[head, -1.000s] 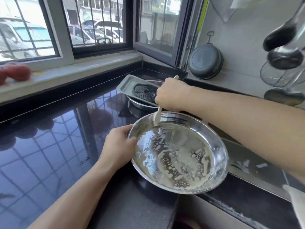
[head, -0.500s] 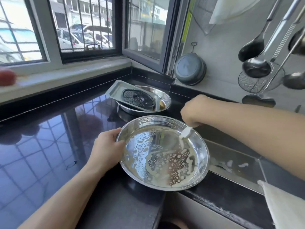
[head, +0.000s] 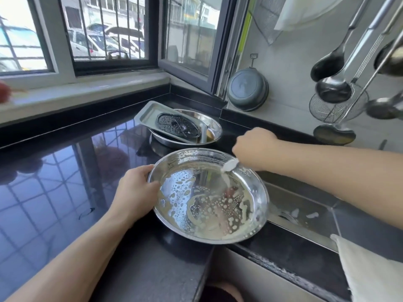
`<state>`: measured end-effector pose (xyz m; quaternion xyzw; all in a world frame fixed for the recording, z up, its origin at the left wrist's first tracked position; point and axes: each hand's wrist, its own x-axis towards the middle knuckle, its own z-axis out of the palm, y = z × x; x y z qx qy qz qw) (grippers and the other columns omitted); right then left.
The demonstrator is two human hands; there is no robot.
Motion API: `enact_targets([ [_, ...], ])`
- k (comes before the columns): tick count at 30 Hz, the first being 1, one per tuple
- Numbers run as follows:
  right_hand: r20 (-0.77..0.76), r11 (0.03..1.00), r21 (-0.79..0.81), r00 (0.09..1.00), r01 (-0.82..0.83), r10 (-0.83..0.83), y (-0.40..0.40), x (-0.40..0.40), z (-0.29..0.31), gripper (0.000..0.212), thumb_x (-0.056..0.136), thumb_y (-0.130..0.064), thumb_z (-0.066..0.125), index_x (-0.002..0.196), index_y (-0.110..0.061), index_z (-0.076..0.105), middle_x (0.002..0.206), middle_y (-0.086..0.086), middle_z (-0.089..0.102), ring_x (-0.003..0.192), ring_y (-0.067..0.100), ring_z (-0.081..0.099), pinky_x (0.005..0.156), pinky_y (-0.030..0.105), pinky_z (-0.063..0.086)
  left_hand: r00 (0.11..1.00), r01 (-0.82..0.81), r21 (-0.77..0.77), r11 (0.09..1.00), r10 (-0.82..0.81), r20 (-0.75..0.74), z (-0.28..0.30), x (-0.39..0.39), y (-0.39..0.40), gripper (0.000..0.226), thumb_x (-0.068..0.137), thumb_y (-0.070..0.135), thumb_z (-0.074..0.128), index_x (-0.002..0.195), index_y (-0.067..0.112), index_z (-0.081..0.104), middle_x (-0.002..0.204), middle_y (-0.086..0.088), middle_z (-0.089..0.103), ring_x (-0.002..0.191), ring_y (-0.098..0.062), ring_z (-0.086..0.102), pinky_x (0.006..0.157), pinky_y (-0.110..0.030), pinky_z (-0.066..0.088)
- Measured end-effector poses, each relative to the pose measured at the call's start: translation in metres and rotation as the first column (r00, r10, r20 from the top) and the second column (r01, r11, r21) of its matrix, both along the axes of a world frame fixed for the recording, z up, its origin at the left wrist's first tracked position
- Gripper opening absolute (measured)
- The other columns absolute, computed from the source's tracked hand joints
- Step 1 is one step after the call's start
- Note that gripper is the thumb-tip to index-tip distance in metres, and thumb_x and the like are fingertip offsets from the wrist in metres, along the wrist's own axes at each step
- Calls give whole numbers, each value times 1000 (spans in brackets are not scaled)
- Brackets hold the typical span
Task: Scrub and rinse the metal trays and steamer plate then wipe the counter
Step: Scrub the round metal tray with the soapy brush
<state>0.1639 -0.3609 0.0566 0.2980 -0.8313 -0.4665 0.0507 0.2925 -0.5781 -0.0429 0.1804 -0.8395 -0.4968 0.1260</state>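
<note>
A round metal tray (head: 207,192) smeared with soapy foam lies tilted on the black counter (head: 54,182), partly over the sink's edge. My left hand (head: 135,190) grips its left rim. My right hand (head: 254,147) holds a white brush (head: 230,165) whose head touches the tray's upper right inside wall. Behind, a rectangular metal tray (head: 150,113) carrying a dark round perforated steamer plate (head: 177,125) leans across a second round metal tray (head: 212,129).
The steel sink (head: 301,205) lies to the right. A white cloth (head: 375,269) hangs at the lower right. Ladles and a wire skimmer (head: 335,105) hang on the right wall. A dark pan (head: 247,89) leans in the corner under the window.
My right hand carried the brush from the tray's far left rim across to its right side. The view has shifted, so the tray sits lower and more central.
</note>
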Motion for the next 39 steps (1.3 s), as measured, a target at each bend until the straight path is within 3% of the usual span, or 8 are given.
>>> enact_targets([
  [5,182,943,279,954,183,-239,27,36,7,15,98,-14,52,103,-18,66,107,2,67,83,25,58,61,26,44,999,-36,0,999,36,11,1,-1,2,39,80,5,57,95,33,79,77,13,77,78,-13,73,76,-36,61],
  [9,265,809,574,907,125,-327,11,38,1,29,104,-21,55,126,-5,66,104,7,65,76,21,57,52,18,36,999,-31,-6,1000,31,23,1,0,4,40,81,5,55,96,34,79,77,14,76,80,-13,72,78,-35,59],
  [14,58,963,-150,974,224,-218,26,16,14,31,97,-12,48,119,-19,67,119,5,64,102,32,64,69,38,47,1000,-12,-1,1000,12,23,3,0,3,42,82,4,55,96,36,78,77,15,77,78,-14,74,80,-38,61],
  [19,219,884,-245,911,397,-348,57,10,14,30,103,-39,46,102,-15,65,80,0,45,74,25,51,70,35,47,1000,-22,2,1000,22,15,5,2,4,42,82,4,56,96,37,79,77,16,76,79,-13,74,81,-38,61],
  [23,330,831,-231,844,506,-423,86,11,-5,42,105,-48,36,74,-19,43,87,3,55,89,30,61,83,40,54,999,-26,5,1000,26,18,5,2,4,43,82,3,55,95,36,78,76,15,77,77,-14,74,78,-38,61],
  [29,336,796,-377,871,474,-359,70,-15,-19,40,107,-41,30,98,-17,62,88,2,56,76,22,57,62,35,43,1000,-7,11,1000,7,19,7,2,4,46,83,1,53,99,36,78,78,15,77,76,-14,75,79,-40,63],
  [33,381,711,-489,857,506,-347,44,-31,-26,38,107,-28,31,119,-9,61,111,12,61,85,29,53,67,36,42,1000,5,12,1000,-5,11,6,2,5,46,83,-1,52,100,32,78,77,13,77,73,-12,75,75,-38,62],
  [39,313,614,-653,896,443,-314,13,-30,-35,18,93,-10,44,79,-13,54,81,5,50,72,25,55,64,35,44,1000,4,-14,1000,-4,8,1,-3,2,43,84,3,51,95,35,77,72,17,74,71,-6,69,60,-22,51],
])
